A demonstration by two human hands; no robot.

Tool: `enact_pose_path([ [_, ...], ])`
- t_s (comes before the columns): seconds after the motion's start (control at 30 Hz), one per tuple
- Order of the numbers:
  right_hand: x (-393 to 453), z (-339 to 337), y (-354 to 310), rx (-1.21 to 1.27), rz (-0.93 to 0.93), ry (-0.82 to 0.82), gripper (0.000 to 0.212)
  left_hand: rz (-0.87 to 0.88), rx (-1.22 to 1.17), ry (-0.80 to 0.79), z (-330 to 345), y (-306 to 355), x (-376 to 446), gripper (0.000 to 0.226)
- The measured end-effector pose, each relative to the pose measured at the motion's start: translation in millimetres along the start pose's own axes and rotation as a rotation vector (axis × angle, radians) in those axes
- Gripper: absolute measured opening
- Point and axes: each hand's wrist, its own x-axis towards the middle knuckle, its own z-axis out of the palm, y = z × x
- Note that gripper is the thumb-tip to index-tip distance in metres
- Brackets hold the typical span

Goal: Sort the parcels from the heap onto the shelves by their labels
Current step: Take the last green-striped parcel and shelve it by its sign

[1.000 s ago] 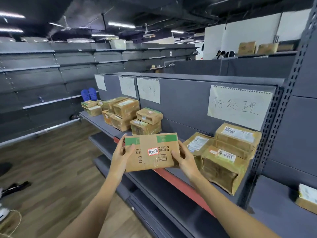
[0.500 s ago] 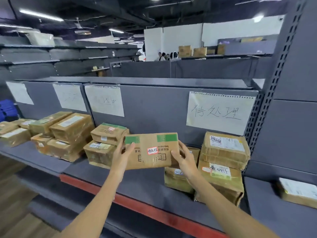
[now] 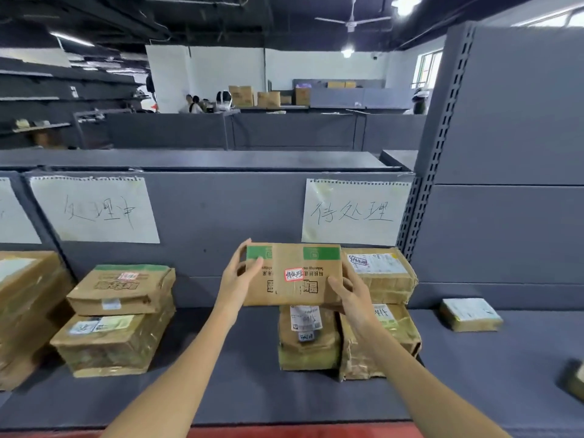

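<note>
1. At the left edge of the frame, a stack of taped brown parcels point(image 3: 25, 311) is cut off by the border, and only a sliver of a paper sheet point(image 3: 12, 213) shows above it.
2. Left of centre, two parcels point(image 3: 117, 317) sit one on the other on the grey shelf point(image 3: 221, 374); their labels are too small to read. Above them a handwritten sign point(image 3: 94, 210) hangs on the back panel, its pale strokes hard to make out.
3. At centre, the left hand point(image 3: 237, 279) grips the left end of a cardboard parcel point(image 3: 294, 273), fingers curled over its top corner. The parcel is held up in front of the back panel, above the shelf; a red-bordered sticker point(image 3: 294, 274) sits on its face.
4. The right hand point(image 3: 347, 289) clamps the parcel's lower right corner, hiding part of it.
5. Right of centre, stacked parcels point(image 3: 379, 311) stand partly hidden behind the held one, under a second sign point(image 3: 354, 213).
6. Far right, a small parcel point(image 3: 471, 314) lies alone; another point(image 3: 575, 380) is cut off by the border.
</note>
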Motion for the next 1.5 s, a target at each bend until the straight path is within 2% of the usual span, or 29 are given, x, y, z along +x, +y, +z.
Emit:
enact_pose_path([
  [0.13, 3.9, -7.4, -6.8, -0.018, -0.005, 0.042, 0.045, -0.009, -0.023, -0.022, 12.3, 4.9, 5.0, 0.043],
  [0.27, 6.5, -13.0, -7.2, -0.057, -0.037, 0.140, 0.051, -0.047, -0.069, 0.022, 18.6, 3.0, 14.5, 0.019],
  [0.37, 11.7, -14.0, -11.6, -0.061, -0.053, 0.216, 0.049, -0.059, -0.051, 0.066, 17.8, -4.4, 19.0, 0.024],
  [0.5, 13.2, -0.1, -19.1, -0.065, -0.092, 0.281, 0.029, -0.030, 0.046, 0.006, 9.8, -12.1, 15.9, 0.035],
  [0.63, 15.5, 16.7, -16.9, -0.176, -0.150, 0.278, 0.025, -0.002, 0.052, -0.098, -3.6, -10.5, 15.9, 0.013],
  [0.73, 22.2, 23.0, -16.6, -0.251, -0.205, 0.243, 0.021, 0.012, 0.118, -0.249, -12.5, -9.2, 18.7, 0.035],
  [0.83, 29.0, 28.6, -25.7, -0.345, -0.237, 0.180, 0.035, -0.035, 0.228, -0.335, -10.2, -3.7, 26.5, 0.049],
  [0.93, 41.5, 30.3, -35.4, -0.542, -0.254, 0.121, 0.032, -0.054, 0.290, -0.438, 6.6, -2.8, 27.8, 0.065],
  [1.03, 48.5, 27.3, -34.8, -0.804, -0.335, 0.063, 0.022, -0.113, 0.182, -0.355, 23.9, -24.1, 21.7, 0.057],
  [1.1, 54.7, 22.6, -25.6, -1.068, -0.380, 0.010, 0.036, -0.137, 0.078, -0.239, 34.3, -40.8, 11.9, 0.050],
  [1.2, 62.7, 19.0, -13.2, -1.344, -0.312, -0.076, 0.058, -0.211, -0.073, -0.099, 46.6, -57.5, 4.0, 0.031],
  [1.27, 65.0, 20.6, -5.0, -1.452, -0.289, -0.100, 0.061, -0.261, -0.077, -0.068, 49.7, -67.0, 5.4, 0.026],
  [1.5, 69.5, 25.9, 7.1, -1.736, -0.208, -0.127, 0.060, -0.303, 0.026, -0.002, 59.3, -92.1, 15.9, 0.035],
])
